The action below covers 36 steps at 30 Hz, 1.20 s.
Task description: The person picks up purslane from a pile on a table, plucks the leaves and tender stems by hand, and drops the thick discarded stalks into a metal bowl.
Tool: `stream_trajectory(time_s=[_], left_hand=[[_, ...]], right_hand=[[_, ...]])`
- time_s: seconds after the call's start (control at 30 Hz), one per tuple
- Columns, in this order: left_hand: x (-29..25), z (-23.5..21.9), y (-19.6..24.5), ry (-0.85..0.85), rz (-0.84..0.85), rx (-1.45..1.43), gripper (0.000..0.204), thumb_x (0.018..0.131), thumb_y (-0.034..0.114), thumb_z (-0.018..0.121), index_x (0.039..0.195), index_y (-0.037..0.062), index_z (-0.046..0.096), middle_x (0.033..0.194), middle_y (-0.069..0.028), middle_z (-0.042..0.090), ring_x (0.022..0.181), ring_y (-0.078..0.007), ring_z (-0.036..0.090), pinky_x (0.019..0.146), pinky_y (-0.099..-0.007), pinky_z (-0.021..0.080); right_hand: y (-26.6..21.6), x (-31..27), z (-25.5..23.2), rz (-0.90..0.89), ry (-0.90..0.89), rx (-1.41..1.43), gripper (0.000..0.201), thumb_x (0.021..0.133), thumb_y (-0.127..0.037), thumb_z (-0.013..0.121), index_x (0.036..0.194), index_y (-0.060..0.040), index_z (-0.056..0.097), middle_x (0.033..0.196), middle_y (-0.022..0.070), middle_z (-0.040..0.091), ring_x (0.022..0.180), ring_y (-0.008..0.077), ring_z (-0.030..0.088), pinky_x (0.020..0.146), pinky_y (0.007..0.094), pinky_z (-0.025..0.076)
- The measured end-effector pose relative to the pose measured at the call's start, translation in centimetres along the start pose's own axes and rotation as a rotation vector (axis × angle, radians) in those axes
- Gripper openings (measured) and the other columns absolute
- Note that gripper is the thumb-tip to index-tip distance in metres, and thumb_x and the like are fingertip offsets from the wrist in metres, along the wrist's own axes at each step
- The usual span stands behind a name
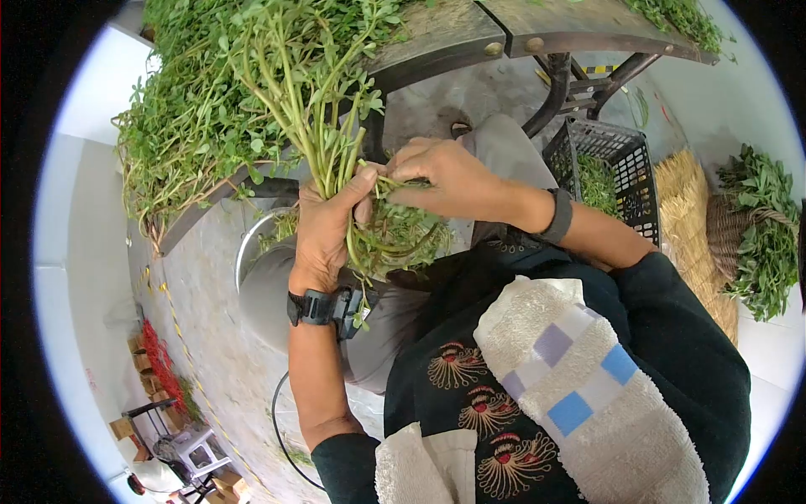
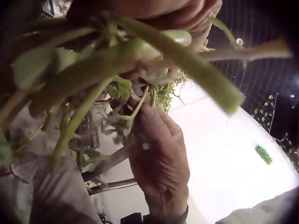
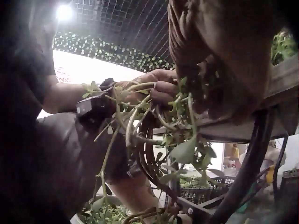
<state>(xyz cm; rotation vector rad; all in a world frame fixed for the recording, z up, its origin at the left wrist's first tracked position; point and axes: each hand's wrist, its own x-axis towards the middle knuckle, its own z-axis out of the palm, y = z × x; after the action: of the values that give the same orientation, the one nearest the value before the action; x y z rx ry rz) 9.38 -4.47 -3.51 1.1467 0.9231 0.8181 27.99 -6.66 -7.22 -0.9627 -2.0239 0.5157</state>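
The left hand [image 1: 323, 231] is raised in front of the person's lap with its wrist bent upward, fingers and thumb curled round a bunch of leafy green stems [image 1: 323, 126], gripping them near their lower ends so the tops fan up over the edge of the counter [image 1: 437, 38]. The right hand [image 1: 445, 181] comes in from the right, forearm level, fingertips pinching at the stems just beside the left thumb; the two hands touch or nearly touch there. Each wrist carries a dark strap.

Below the hands, a metal basin [image 1: 260, 277] sits low by the person's knees, with loose greens trailing into it from the bunch. The counter is heaped with more of the same greens [image 1: 193, 109]. To the right stands a black plastic crate [image 1: 617, 172] holding cut greens, beside it a bundle of straw [image 1: 693, 227], and further right a woven basket [image 1: 739, 227] with another leafy clump. A checked towel [image 1: 579, 395] lies over the person's shoulder.

The stems hide the left palm and most of the right fingertips, so exactly which stem the right hand pinches cannot be made out. In the left wrist view, blurred stalks fill the frame; the right wrist view is dark and shows the left hand [image 3: 154, 88] behind tangled stems [image 3: 182, 140].
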Motion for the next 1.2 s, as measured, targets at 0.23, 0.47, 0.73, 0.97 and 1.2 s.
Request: stream_trajectory(time_s=[0.23,0.47,0.73,0.97,1.2], left_hand=[[0.2,0.4,0.2,0.06,0.052,0.089,0.01,0.08,0.011,0.068,0.083,0.0013,0.066,0.055,0.0024,0.053,0.046,-0.0047,0.043,0.043,-0.0197,0.031],[0.3,0.5,-0.2,0.1,0.061,0.138,0.012,0.081,0.013,0.068,0.077,0.0028,0.064,0.054,0.0024,0.052,0.045,-0.0049,0.042,0.042,-0.0204,0.031],[0.4,0.4,-0.1,0.081,0.069,0.282,0.015,0.082,0.016,0.067,0.076,0.0036,0.06,0.056,0.0008,0.052,0.047,-0.0071,0.044,0.045,-0.0223,0.033],[0.5,0.2,-0.5,0.124,0.106,0.282,0.017,0.082,0.015,0.067,0.071,0.0038,0.06,0.054,0.0023,0.051,0.046,-0.0051,0.043,0.043,-0.0212,0.032],[0.5,0.7,-0.6,0.158,0.235,0.299,0.014,0.083,0.012,0.064,0.074,0.0014,0.06,0.057,0.0013,0.052,0.047,-0.0055,0.043,0.043,-0.0214,0.033]], right_hand=[[-0.8,0.3,-2.2,0.113,0.085,0.066,0.019,0.077,-0.019,0.062,0.084,-0.0021,0.066,0.077,0.0136,0.064,0.071,0.0278,0.061,0.066,0.0355,0.047],[-0.8,0.2,-2.9,0.422,-0.244,0.353,0.03,0.087,-0.028,0.053,0.095,-0.0018,0.066,0.064,0.0072,0.059,0.054,0.0116,0.053,0.053,0.0283,0.043],[0.0,0.7,-2.2,0.493,-0.302,0.493,0.039,0.093,-0.036,0.048,0.099,-0.002,0.065,0.06,0.0034,0.054,0.055,0.0102,0.052,0.054,0.0272,0.043],[-0.2,1.3,-1.7,0.166,-0.328,-0.072,0.032,0.089,-0.027,0.045,0.087,-0.0016,0.064,0.068,0.0194,0.06,0.066,0.0332,0.059,0.068,0.0397,0.045],[-0.4,2.3,-0.7,0.159,-0.227,-0.477,0.029,0.084,-0.023,0.046,0.077,0.0005,0.061,0.073,0.0232,0.06,0.067,0.0358,0.06,0.06,0.043,0.044]])
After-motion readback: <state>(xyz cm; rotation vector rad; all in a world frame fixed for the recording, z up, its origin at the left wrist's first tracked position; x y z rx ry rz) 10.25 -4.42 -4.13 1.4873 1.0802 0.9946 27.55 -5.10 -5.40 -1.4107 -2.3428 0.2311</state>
